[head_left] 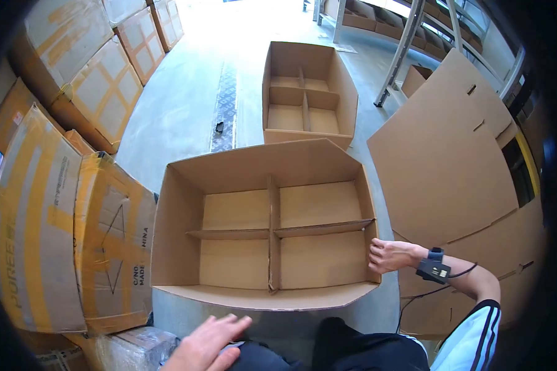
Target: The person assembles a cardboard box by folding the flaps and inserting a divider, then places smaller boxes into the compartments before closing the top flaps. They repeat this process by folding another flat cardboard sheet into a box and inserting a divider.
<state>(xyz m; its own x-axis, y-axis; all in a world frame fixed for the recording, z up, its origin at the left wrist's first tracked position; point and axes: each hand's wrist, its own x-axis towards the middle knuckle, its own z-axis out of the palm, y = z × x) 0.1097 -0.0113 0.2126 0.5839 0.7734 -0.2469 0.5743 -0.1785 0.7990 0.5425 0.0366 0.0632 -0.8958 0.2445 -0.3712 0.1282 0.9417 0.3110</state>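
In front of me stands an open-topped cardboard box (223, 175), with crossed cardboard dividers (270, 232) splitting its inside into several compartments. My right hand (388, 255) is closed at the box's right wall, its fingers curled over the edge near the end of the cross divider. A dark device on a strap sits on that wrist, with a cable trailing from it. Low in the view, my left hand (209, 345) hovers just short of the box's near side, fingers stretched out and holding nothing.
Behind it on the floor is a second divided cardboard box (340, 102). Large flat cardboard sheets (445, 154) lean at the right beside a metal ladder (403, 52). Taped cartons (114, 235) line the left, with a plastic-wrapped package (136, 347) below.
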